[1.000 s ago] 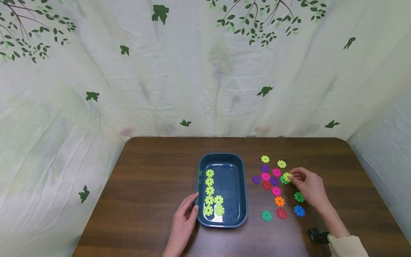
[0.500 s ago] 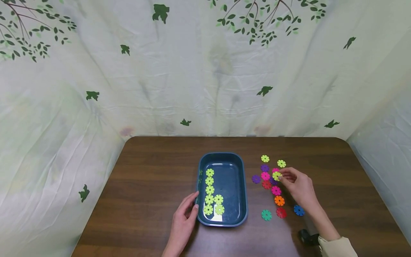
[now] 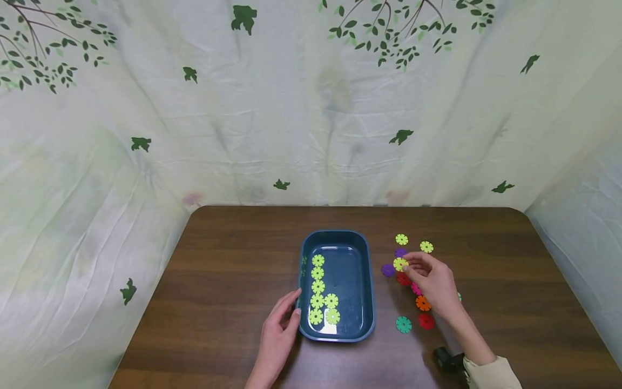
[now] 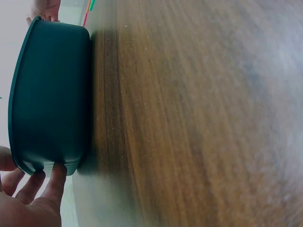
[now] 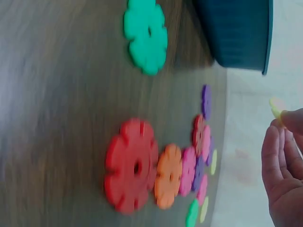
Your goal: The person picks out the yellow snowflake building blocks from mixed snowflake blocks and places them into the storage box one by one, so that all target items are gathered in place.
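Observation:
My right hand (image 3: pixel 433 283) pinches a yellow flower-shaped plastic disc (image 3: pixel 400 264) between thumb and fingertips, raised over the loose discs right of the tray. In the right wrist view that disc (image 5: pixel 275 108) appears edge-on at the fingertips. My left hand (image 3: pixel 276 334) rests its fingertips against the left side of the dark blue tray (image 3: pixel 363 289). In the left wrist view, fingers (image 4: pixel 56 184) touch the tray's outer wall (image 4: pixel 52 94) near the rim. Several yellow discs (image 3: pixel 317 286) lie in the tray's left part, in two columns, the right one shorter.
Loose discs lie right of the tray: two yellow (image 3: pixel 426 247), purple (image 3: pixel 387 270), red (image 3: pixel 426 321), orange (image 3: pixel 423 303), teal (image 3: pixel 403 324), and others partly hidden by the right hand. A patterned cloth (image 3: pixel 311 108) hangs behind the brown table (image 3: pixel 233 259).
My right hand has moved left over the loose discs, carrying the yellow disc closer to the tray. The left hand and the tray have stayed in place.

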`<state>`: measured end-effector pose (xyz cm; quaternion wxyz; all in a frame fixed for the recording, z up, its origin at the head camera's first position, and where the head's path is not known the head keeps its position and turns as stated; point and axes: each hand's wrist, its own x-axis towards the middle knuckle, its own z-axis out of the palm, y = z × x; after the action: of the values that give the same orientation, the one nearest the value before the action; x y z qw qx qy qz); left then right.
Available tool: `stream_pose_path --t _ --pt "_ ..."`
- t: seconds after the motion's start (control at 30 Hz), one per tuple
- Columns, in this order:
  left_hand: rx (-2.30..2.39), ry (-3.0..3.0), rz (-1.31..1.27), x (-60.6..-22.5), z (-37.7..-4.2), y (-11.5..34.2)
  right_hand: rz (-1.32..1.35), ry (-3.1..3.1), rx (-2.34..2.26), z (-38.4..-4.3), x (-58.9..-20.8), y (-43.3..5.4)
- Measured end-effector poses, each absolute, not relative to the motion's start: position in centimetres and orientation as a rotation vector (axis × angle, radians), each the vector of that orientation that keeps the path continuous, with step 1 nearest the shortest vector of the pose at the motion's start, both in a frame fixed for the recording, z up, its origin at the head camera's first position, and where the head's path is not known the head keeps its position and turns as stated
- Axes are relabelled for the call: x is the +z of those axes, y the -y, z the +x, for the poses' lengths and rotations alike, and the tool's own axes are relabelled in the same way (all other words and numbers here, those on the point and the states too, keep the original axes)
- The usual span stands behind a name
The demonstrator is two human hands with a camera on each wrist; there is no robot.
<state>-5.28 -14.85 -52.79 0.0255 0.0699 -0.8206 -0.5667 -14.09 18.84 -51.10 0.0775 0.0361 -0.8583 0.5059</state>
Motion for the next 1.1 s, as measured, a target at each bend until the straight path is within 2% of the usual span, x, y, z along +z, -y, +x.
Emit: stream_pose_path --t 0.83,1.1 --pt "-1.763 2.546 0.234 -52.6 -5.3 14.8 0.134 2.235 1.961 -13.3 -50.6 -12.5" --pt "-1.76 2.545 0.234 -52.7 -5.3 14.8 0.148 2.345 1.878 -12.7 -49.7 -10.7"
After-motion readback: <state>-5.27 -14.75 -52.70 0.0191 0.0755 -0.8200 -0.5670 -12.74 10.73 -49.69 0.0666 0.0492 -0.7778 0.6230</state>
